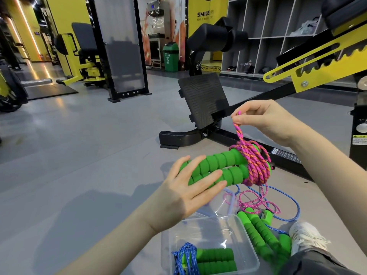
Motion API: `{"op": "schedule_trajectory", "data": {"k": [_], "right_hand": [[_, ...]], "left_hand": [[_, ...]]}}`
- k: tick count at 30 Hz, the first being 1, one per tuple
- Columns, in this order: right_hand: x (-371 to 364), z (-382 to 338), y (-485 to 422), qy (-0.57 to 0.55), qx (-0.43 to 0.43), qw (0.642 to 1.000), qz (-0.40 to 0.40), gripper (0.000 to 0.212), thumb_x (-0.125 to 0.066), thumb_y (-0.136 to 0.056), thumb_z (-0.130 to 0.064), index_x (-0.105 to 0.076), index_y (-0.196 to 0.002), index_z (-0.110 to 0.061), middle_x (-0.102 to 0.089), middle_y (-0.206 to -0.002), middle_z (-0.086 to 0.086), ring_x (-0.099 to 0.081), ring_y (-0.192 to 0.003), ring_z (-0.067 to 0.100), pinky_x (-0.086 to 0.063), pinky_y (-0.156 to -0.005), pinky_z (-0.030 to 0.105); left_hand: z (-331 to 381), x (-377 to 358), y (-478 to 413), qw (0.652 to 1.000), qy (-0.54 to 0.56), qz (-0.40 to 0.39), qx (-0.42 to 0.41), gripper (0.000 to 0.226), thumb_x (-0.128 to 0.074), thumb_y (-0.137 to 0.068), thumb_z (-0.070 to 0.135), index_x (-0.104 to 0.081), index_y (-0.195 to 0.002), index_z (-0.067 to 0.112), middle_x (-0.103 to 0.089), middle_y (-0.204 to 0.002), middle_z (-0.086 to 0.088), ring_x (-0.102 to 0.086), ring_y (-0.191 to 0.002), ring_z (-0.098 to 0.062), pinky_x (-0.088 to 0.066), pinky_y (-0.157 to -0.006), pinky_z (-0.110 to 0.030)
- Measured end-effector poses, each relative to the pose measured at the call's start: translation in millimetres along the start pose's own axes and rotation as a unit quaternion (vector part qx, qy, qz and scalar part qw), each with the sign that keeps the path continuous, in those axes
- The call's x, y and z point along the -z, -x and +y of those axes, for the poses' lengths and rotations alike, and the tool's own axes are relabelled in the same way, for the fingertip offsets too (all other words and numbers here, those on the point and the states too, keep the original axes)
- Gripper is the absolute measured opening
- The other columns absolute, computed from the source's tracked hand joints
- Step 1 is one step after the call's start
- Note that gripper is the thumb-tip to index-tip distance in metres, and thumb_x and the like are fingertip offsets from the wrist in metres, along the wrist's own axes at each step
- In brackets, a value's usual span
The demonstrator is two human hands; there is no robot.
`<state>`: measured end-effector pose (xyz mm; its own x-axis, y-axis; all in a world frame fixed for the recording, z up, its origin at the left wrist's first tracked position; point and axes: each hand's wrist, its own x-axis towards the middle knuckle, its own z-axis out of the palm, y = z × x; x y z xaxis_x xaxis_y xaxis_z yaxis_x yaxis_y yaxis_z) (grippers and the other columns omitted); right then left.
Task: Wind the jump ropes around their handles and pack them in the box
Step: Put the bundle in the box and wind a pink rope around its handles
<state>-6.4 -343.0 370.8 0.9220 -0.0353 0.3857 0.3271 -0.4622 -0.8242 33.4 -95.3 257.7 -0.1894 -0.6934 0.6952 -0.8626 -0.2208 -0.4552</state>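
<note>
Left hand [188, 193] is holding the paired green handles [216, 167] from the near end, fingers spread flat across the foam rather than curled tight. Right hand [264, 120] is pinching the last loop of pink rope [256, 167] above the coil, which is sitting bunched at the far end of the handles. The clear box [210, 225] is lying on the floor [79, 145] below, already holding one wound blue rope [186, 257] with its handles; more unwound ropes [264, 207] are lying tangled just beside the box, near the shoe [305, 237]. Risks, as judged: the coil is crowding the handle tips, so slack in the pinched end is likely to let turns slide off. The open left grip is letting the two handles splay or roll, loosening the wrap. Lowering the bundle could snag the loose ropes and drag them along. Tail end is looking untucked; the wrap may spring open in the box.
</note>
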Motion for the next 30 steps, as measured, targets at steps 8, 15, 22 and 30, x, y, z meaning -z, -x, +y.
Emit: {"op": "schedule_trajectory", "data": {"k": [8, 15, 22, 30], "right_hand": [[-2.6, -3.7, 0.3, 0.115, -0.015, 0.990, -0.081, 0.014, -0.072, -0.077, -0.005, -0.063, -0.079, -0.016, -0.065, -0.077, 0.014, -0.061, -0.070, 0.013, -0.051, -0.076, 0.029], [-1.9, 1.3, 1.7, 0.109, -0.066, 0.986, -0.107, 0.014, -0.066, -0.082, -0.001, -0.073, -0.079, -0.013, -0.072, -0.084, 0.008, -0.065, -0.077, 0.014, -0.052, -0.082, 0.033], [-3.7, 3.3, 5.3, 0.110, -0.066, 0.982, -0.140, 0.016, -0.058, -0.075, -0.013, -0.074, -0.073, -0.016, -0.072, -0.094, 0.001, -0.066, -0.084, 0.007, -0.051, -0.075, 0.018], [-15.4, 9.1, 5.2, -0.041, -0.067, 0.993, -0.090, 0.021, -0.056, -0.090, -0.010, -0.065, -0.109, -0.014, -0.069, -0.114, 0.000, -0.062, -0.110, 0.009, -0.050, -0.093, 0.022]], "left_hand": [[0.5, -1.7, 3.1, 0.999, -0.030, 0.010, 0.007, 0.028, -0.032, -0.104, 0.010, -0.053, -0.123, 0.012, -0.065, -0.123, -0.005, -0.052, -0.114, -0.042, -0.038, -0.097, -0.053], [0.6, -1.4, 7.4, 0.999, -0.033, 0.004, 0.012, 0.030, -0.033, -0.104, 0.008, -0.053, -0.125, 0.012, -0.064, -0.124, -0.005, -0.049, -0.117, -0.041, -0.036, -0.099, -0.054], [-0.4, -4.7, 11.2, 0.999, -0.036, 0.001, 0.013, 0.031, -0.036, -0.101, 0.005, -0.053, -0.126, 0.012, -0.063, -0.126, -0.005, -0.048, -0.119, -0.041, -0.035, -0.101, -0.054], [-11.4, -4.7, 13.3, 0.998, -0.034, 0.007, 0.046, 0.041, -0.038, -0.094, -0.004, -0.050, -0.129, 0.012, -0.051, -0.133, -0.004, -0.046, -0.119, -0.043, -0.038, -0.096, -0.055]]}}
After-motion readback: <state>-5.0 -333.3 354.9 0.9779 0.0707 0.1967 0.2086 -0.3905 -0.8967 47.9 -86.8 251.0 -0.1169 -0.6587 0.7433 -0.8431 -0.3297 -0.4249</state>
